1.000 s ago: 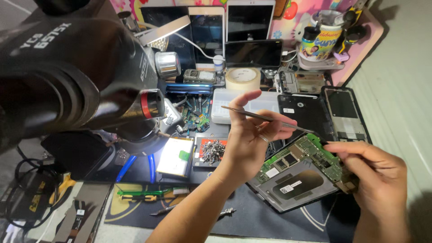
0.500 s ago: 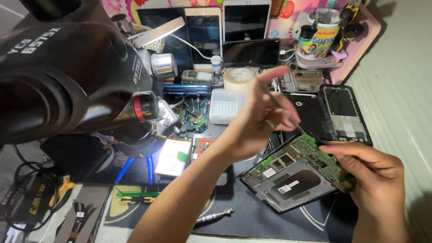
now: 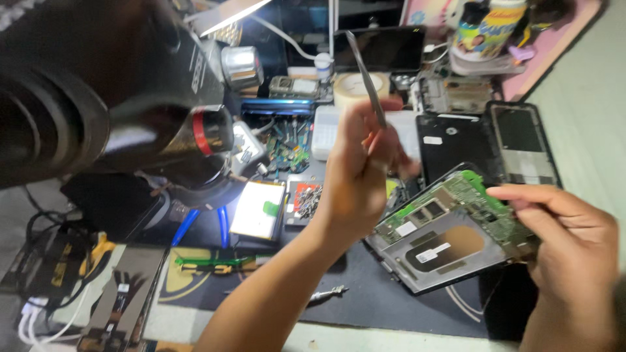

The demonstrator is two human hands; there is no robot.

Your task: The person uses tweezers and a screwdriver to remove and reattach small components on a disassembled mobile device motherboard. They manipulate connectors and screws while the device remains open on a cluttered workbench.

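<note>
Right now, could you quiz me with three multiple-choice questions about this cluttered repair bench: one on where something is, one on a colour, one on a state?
1. Where is the roll of pale tape?
A. at the back of the bench, behind the raised hand
B. on the floor
C. in the right hand

2. What colour is the circuit board on the opened tablet?
A. red
B. green
C. white

3. What is the left hand doing?
A. lying flat
B. holding thin metal tweezers raised
C. gripping a cup

Answers: 1 A, it sits behind the left hand. 2 B, the board is green. 3 B, the tweezers point upward; the right hand steadies the tablet.
</note>
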